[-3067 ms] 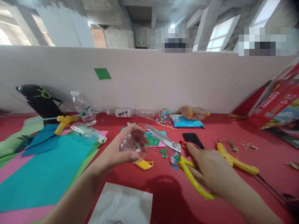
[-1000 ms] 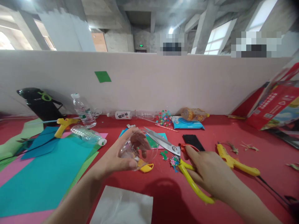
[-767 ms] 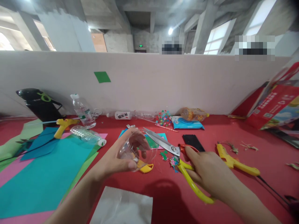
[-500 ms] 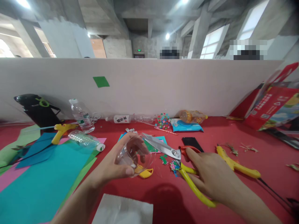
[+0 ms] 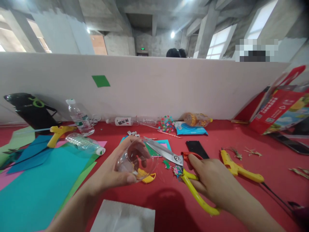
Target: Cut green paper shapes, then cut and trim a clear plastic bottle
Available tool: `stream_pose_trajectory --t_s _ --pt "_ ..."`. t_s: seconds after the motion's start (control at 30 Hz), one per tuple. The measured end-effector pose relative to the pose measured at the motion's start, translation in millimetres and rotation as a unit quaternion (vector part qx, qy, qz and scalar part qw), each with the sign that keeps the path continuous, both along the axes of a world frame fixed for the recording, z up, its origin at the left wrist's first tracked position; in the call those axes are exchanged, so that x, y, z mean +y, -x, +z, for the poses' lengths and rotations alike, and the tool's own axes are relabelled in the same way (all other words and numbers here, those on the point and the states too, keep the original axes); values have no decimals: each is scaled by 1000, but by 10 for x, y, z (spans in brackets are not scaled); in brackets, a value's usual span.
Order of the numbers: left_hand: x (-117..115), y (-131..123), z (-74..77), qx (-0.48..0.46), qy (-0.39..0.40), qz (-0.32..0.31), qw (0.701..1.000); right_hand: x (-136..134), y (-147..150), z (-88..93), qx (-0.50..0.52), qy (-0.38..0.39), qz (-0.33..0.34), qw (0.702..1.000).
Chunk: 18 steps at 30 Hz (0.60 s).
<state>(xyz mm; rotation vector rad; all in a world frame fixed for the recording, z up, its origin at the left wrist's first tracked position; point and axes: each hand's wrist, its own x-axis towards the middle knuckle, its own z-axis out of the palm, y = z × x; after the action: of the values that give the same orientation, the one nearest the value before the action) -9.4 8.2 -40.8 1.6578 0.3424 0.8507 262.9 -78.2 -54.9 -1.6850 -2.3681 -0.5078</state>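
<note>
My left hand [image 5: 113,167] is wrapped round a clear plastic cup [image 5: 127,161], its open rim turned to the right. In my right hand [image 5: 210,177] are large scissors [image 5: 177,158] with red and yellow handles. Their silver blades point up and left and overlap the cup's rim in view; whether they touch it I cannot tell. A yellow plastic piece [image 5: 148,178] lies on the red table behind the cup. Small coloured stars [image 5: 176,171] lie behind the scissors.
Coloured paper [image 5: 43,183] and a yellow glue gun [image 5: 59,133] lie left. A second glue gun [image 5: 241,169] and a black phone [image 5: 196,149] are right. White paper [image 5: 124,217] lies in front. Bottles line the white partition [image 5: 145,87]; a person's head [image 5: 175,53] shows beyond it.
The view has shifted slightly, so most things appear a little further left and up. My hands, the cup and the scissors keep nearly the same arrangement.
</note>
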Motion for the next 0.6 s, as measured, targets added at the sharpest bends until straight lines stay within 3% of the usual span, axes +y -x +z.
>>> stream_pose_trajectory --t_s 0.17,0.6 --pt "3 30 -4 6 10 6 1000 10 6 -31 6 -20 8 1000" --pt "31 49 -7 4 61 -81 995 5 -45 6 15 -20 34 999"
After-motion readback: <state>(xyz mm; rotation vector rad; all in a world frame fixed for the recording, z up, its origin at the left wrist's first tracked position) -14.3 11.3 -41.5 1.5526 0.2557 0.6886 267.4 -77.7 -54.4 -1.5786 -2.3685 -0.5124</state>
